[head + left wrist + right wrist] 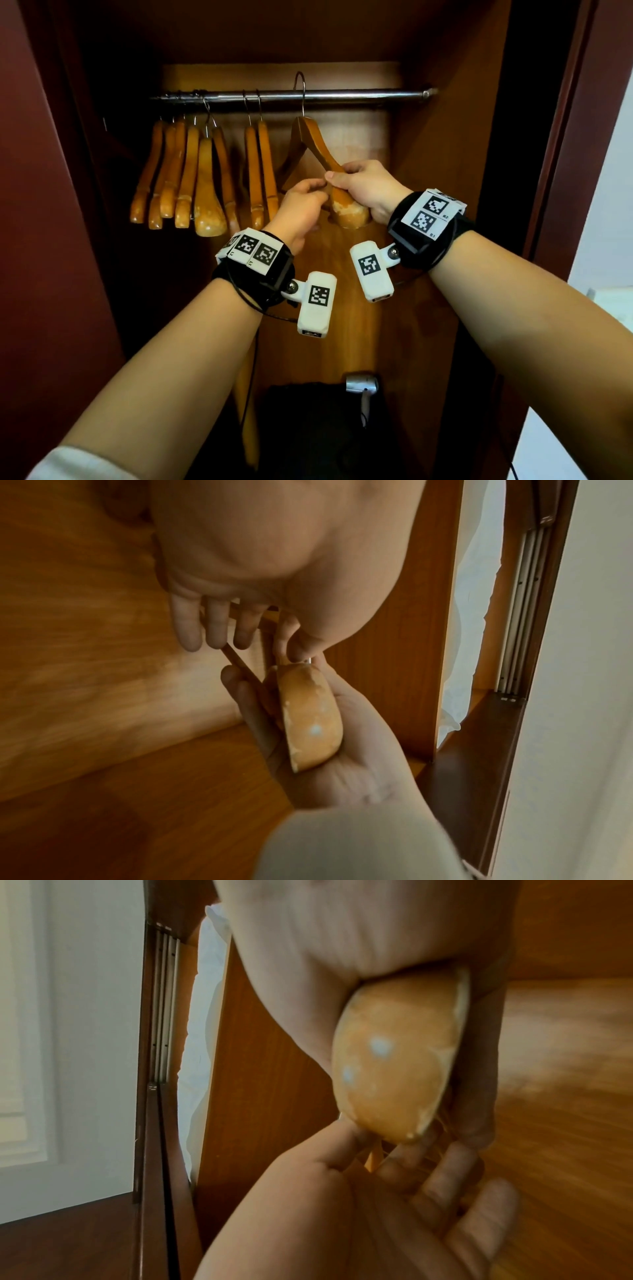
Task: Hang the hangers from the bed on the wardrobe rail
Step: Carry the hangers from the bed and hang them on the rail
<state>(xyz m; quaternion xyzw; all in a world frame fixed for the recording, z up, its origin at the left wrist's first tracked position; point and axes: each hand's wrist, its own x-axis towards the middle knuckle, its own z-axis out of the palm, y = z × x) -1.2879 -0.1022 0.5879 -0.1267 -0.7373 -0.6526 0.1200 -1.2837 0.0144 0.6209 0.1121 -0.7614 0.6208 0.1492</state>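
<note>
My right fingers (346, 168) are curled tight round the lower arm of the orange-brown wooden hanger (317, 144), thumb laid across the front, so my right hand (368, 192) grips it just above its broad rounded end. My left hand (299, 212) sits right beside, its fingers (186, 631) only loosely bent and spread. They reach to the thin crossbar of the hanger, and from the left wrist camera I think the thumb and forefinger pinch at it near the arm, though the blur there leaves me unsure.

The hanger's steel hook shows above and behind the shiny metal wardrobe rail (359, 95); I cannot tell from my head camera whether it bears on the rail. The hanger body hangs tilted below the rail, turned partly edge-on to me.

To the left of it along the rail hang two more wooden hangers (261, 171), close together, and further left again a tight cluster of wooden hangers (181, 174).

Well below the rail, on the wardrobe floor, a silver hairdryer (362, 387) rests against a dark bag (308, 428). The reddish-brown wardrobe door (37, 240) stands open on the far left of the rail.
</note>
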